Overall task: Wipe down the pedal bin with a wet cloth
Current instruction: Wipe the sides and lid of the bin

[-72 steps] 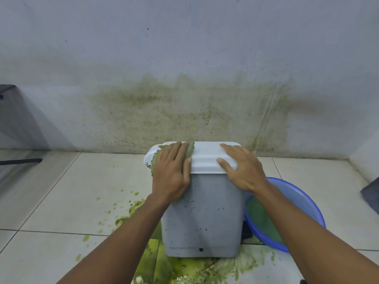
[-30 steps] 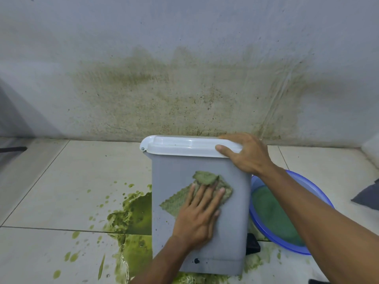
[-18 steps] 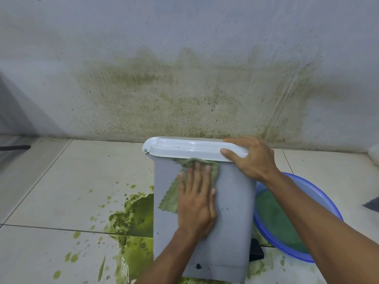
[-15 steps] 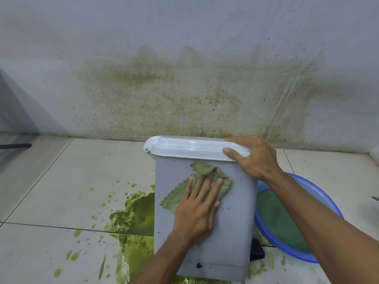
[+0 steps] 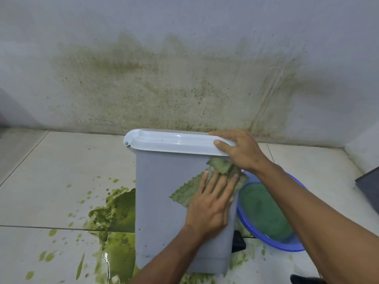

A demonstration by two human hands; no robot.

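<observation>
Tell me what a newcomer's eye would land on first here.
Bright green slime pooled on the pale floor tiles left of the grey plastic pedal bin, echoed by a green stain on the wall behind. Then the left hand pressing a green-soaked cloth flat on the bin's front, the right hand gripping its white lid.

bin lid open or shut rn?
Shut. The white lid sits flat on the grey bin rim, with the right hand gripping its right end.
</observation>
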